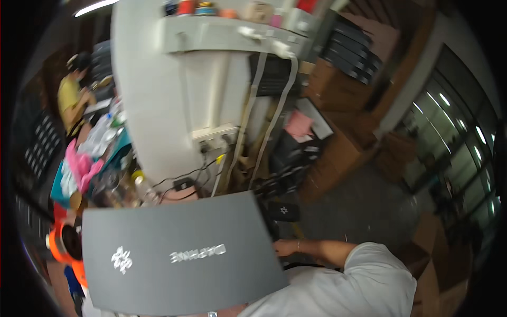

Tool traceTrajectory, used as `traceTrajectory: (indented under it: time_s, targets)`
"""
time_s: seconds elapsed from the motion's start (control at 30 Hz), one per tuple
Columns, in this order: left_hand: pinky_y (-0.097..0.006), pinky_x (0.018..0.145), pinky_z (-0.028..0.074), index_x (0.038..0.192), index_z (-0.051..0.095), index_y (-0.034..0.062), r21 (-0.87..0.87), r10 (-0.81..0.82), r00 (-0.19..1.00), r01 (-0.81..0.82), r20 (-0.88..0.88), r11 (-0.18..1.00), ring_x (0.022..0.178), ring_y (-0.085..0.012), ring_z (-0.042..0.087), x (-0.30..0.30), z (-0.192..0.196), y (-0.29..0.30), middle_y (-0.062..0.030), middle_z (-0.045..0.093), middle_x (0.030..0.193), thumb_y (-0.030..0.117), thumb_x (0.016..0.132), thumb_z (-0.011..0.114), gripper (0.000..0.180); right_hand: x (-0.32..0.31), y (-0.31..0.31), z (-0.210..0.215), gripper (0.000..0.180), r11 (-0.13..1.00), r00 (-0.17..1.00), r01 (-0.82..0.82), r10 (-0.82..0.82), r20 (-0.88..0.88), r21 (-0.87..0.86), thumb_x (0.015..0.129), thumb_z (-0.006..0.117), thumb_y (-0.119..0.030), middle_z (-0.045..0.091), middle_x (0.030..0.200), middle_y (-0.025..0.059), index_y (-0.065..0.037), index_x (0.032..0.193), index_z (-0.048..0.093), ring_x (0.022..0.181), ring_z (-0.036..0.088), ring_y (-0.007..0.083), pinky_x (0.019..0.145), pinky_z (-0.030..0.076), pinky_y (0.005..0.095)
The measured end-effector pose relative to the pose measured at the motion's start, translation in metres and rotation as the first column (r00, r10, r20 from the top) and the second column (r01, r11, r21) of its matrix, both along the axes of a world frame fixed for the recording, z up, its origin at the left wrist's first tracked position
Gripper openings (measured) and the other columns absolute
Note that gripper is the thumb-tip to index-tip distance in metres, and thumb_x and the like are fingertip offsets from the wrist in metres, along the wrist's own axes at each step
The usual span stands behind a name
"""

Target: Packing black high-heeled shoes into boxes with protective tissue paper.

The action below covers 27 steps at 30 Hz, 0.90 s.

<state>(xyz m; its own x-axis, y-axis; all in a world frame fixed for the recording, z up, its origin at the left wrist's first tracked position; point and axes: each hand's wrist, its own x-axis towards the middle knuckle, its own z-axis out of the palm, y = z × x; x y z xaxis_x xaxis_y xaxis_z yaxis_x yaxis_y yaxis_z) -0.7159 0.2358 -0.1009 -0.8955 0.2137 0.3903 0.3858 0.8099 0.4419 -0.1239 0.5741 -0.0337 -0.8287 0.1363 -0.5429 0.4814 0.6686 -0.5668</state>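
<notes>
A large flat grey box (174, 248) with a white flower-like mark and white lettering, upside down from here, fills the lower middle. It covers what lies beneath it. My right hand (285, 247), with a thin bracelet at the wrist, is at the box's right edge, its fingers partly hidden behind that edge. A strip of skin and a small shiny item show under the box at the lower rim, but my left hand itself does not show. Beyond my right hand lies a small black box (284, 211) with a white mark.
An orange and black round object (66, 243) stands left of the grey box. Behind it are clear bottles (141, 185) and a teal bin (60, 193) with plastic bags. Sockets and cables (214, 134) hang on the pillar. Cardboard boxes (330, 164) stand right. A person in yellow (71, 100) works far left.
</notes>
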Motion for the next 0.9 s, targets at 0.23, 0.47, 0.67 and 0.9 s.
traceTrajectory:
  time_s: [0.23,0.47,0.67,0.9]
  targets:
    - [-0.040,0.091,0.043,0.124,0.044,0.0021,0.187,-0.091,0.988,0.113,-0.123,0.976,0.106,-0.0307,0.050,0.145,0.112,0.032,-0.0159,0.050,0.117,0.021,0.069,0.075,0.066,0.097,-0.007,-0.044,0.043,0.981,0.966,0.191,-0.195,0.172,0.040,0.088,0.057,-0.037,0.062,0.111,0.0195,-0.003,0.115,0.059,0.106,0.057,0.0369,0.092,0.044,0.0441]
    - [-0.039,0.092,0.042,0.123,0.045,-0.0002,0.418,-0.273,0.957,0.287,-0.094,0.862,0.105,-0.0284,0.051,0.377,0.193,0.062,-0.0157,0.050,0.116,0.021,0.064,0.079,0.071,0.159,0.021,-0.087,0.040,0.962,0.946,0.271,-0.260,0.193,-0.029,0.086,0.059,-0.036,0.063,0.111,0.0177,-0.002,0.109,0.063,0.109,0.057,0.0344,0.091,0.045,0.0421]
    - [-0.037,0.093,0.041,0.122,0.045,-0.0022,0.570,-0.653,0.742,0.474,0.152,0.671,0.104,-0.0263,0.051,0.551,0.193,0.116,-0.0156,0.050,0.115,0.022,0.060,0.081,0.075,0.227,0.032,-0.125,0.038,0.915,0.901,0.383,-0.400,-0.169,-0.124,0.082,0.064,-0.035,0.065,0.099,0.0199,0.000,0.097,0.062,0.096,0.062,0.0322,0.077,0.047,0.0441]
    - [-0.038,0.094,0.043,0.119,0.050,0.0014,0.458,-0.928,0.065,0.856,0.368,0.242,0.106,-0.0322,0.056,0.708,0.197,0.298,-0.0135,0.056,0.114,0.025,0.056,0.085,0.076,0.334,0.027,0.083,0.106,0.870,0.559,0.400,-0.482,-0.674,-0.289,0.074,0.072,-0.055,0.028,0.146,0.0240,-0.015,0.150,0.011,0.135,0.031,0.0355,0.109,0.029,0.0429]
